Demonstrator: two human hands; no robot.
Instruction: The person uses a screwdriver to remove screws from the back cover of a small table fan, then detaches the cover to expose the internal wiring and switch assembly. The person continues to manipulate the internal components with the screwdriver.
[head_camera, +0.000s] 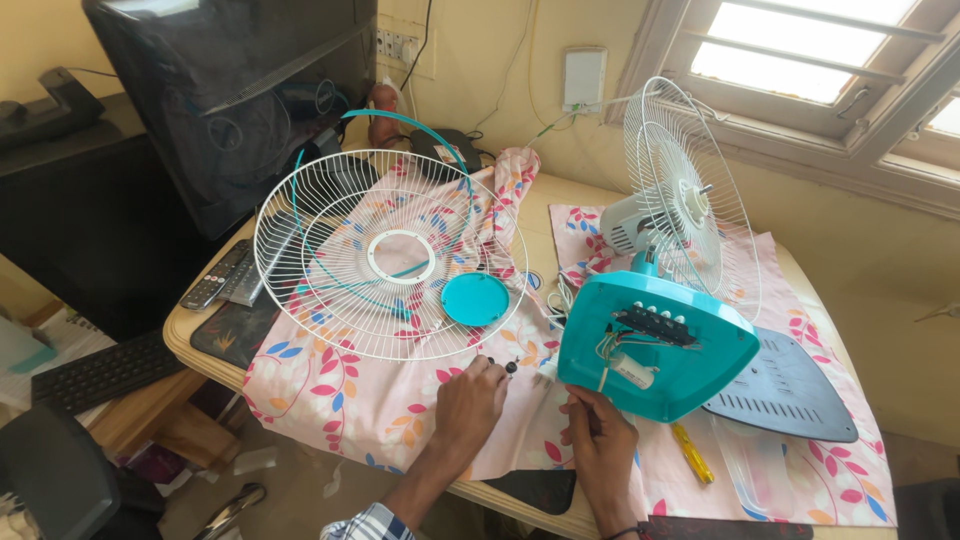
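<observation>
Nearest, the left hand (468, 400) pinches one small dark screw (511, 368) at its fingertips above the floral cloth (370, 400). Just beside it, the right hand (600, 440) grips the lower edge of the teal fan base (655, 350), tipped up so its wiring shows. One yellow screwdriver (692, 452) lies near that hand, and a dark base plate (785, 390) rests behind. Farther off lie one loose white grille (390, 255), a teal round cap (475, 299) and a teal rim ring (400, 125); a second grille (685, 190) stands on the motor. Two remotes (225, 278) sit at the table's left edge.
</observation>
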